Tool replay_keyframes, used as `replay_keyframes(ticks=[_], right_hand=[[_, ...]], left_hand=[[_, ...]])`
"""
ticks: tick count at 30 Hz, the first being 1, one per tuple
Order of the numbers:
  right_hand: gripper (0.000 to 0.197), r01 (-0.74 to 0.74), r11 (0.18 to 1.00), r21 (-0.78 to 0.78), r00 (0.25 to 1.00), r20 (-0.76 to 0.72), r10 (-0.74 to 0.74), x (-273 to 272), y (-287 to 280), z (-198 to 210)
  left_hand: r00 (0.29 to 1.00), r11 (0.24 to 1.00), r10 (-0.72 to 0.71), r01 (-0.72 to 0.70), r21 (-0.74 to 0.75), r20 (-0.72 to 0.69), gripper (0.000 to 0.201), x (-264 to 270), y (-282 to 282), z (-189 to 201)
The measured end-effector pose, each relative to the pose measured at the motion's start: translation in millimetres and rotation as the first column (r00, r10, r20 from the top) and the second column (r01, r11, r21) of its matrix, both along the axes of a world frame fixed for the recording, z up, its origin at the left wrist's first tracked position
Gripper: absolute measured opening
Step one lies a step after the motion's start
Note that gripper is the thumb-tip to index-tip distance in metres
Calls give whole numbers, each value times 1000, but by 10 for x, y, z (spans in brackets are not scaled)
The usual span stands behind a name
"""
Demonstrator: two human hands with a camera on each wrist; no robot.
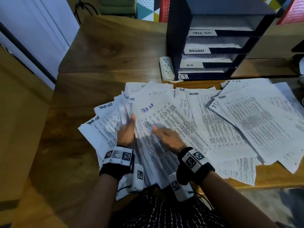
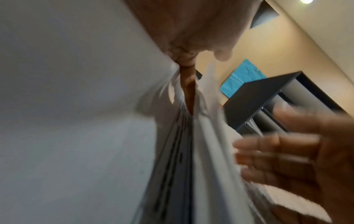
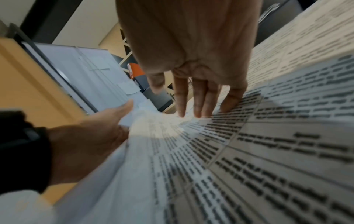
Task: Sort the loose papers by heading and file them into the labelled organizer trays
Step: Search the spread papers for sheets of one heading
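Observation:
Printed papers lie fanned over the wooden desk (image 1: pixel 107 55). On the left are several sheets headed TASK LIST, the top one (image 1: pixel 162 114) in blue ink. My left hand (image 1: pixel 126 132) has its fingers (image 2: pixel 188 91) slid straight in between these sheets, thumb out along the top sheet's left edge. My right hand (image 1: pixel 166 137) rests flat on that top sheet, fingers (image 3: pixel 199 97) straight. To the right lie sheets headed H.R. (image 1: pixel 182 90), ADMIN (image 1: pixel 213 120) and I.T. (image 1: pixel 214 105). The dark organizer (image 1: pixel 177 38) stands behind, trays labelled TASK LIST, ADMIN, H.R and I.T.
A white power strip (image 1: pixel 167 68) lies against the organizer's left side, its cable running under the papers. Bare desk shows to the left and behind the Task List fan. The papers overhang the desk's near edge by my lap.

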State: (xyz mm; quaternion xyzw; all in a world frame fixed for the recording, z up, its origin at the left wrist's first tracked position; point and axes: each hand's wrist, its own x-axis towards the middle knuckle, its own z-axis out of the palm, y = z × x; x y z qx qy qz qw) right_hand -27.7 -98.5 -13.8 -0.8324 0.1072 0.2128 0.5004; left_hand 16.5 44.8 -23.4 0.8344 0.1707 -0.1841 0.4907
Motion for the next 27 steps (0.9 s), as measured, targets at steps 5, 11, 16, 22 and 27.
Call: replay_keyframes(ticks=[5,11,16,22,27], right_hand=[[45,320,789,-525,947,143,-289,140,-442,-114],[24,445,844,-300,877,336,-343,75,-738,-109],[12,404,867,-292,853,462,-242,-94,-632,-101],[19,550,831,85,817,153,-557,46,-778,-191],[44,517,847,122,835,146,-531,244,-774,-150]], left_hand=[[996,998,-56,54,30,63,36,49,18,-90],[990,1000,14,-13,-6,138,40,40,5,-102],[967,986,129,-101,-131,221,41,60,-5,-176],[957,958,180,-117,-262,229,17,63,177,-327],[979,938,174,-131,-322,110,22,89,230,-319]])
